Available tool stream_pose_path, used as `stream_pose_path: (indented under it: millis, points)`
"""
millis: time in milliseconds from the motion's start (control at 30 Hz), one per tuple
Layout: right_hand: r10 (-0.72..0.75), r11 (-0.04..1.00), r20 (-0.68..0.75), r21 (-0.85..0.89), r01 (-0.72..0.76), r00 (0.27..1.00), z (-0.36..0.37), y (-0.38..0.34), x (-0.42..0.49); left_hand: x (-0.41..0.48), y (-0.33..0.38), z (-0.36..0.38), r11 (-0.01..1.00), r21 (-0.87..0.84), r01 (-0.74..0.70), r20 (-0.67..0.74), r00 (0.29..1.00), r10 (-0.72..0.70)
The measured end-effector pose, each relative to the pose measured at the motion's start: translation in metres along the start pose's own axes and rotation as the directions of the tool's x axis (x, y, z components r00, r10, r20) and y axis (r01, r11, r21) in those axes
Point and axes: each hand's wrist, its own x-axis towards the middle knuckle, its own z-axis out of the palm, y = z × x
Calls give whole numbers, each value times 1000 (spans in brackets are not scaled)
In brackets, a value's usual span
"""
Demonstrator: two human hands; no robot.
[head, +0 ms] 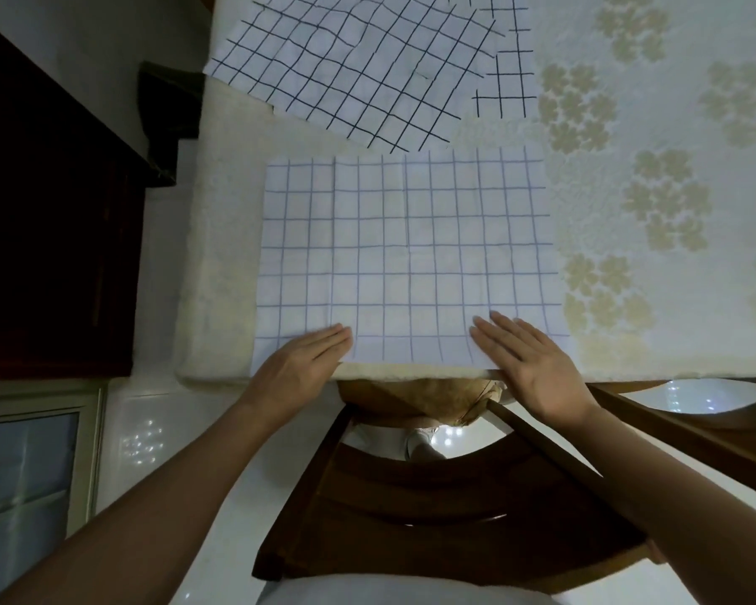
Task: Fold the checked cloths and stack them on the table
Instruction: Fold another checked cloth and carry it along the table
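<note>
A white cloth with a pale blue check (pixel 407 259) lies spread flat on the table (pixel 219 264), its near edge along the table's front edge. My left hand (pixel 300 364) rests flat on its near left corner, fingers straight. On the near right part of the same cloth my right hand (pixel 529 364) lies flat, fingers straight and slightly spread. Beyond it a second white cloth with a dark check (pixel 359 67) lies skewed. A third dark-checked cloth (pixel 509 76) shows partly from under its right side.
The table wears a cream cover with pale flower prints (pixel 664 203) on its right half. A dark wooden chair (pixel 433 499) stands under the table's front edge, between my arms. Dark furniture (pixel 49 238) stands to the left over a white tiled floor.
</note>
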Motion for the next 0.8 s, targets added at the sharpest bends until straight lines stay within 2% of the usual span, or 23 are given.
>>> stream_pose_path:
  millis: [333, 533, 700, 800]
  points:
    - [38, 995, 43, 87, -42, 998, -14, -21, -48, -33, 57, -19, 982, -102, 161, -1, 987, -162]
    - [-20, 992, 66, 123, 12, 998, -43, -20, -59, -49, 93, -34, 944, -149, 294, 12, 955, -296]
    - [-16, 1000, 63, -6, 17, 998, -70, -17, -46, -54, 104, -62, 963, -84, 255, 7, 967, -256]
    - [-24, 992, 40, -119, 29, 999, -90, -7, -12, -28, 89, -79, 942, -71, 327, 3, 945, -328]
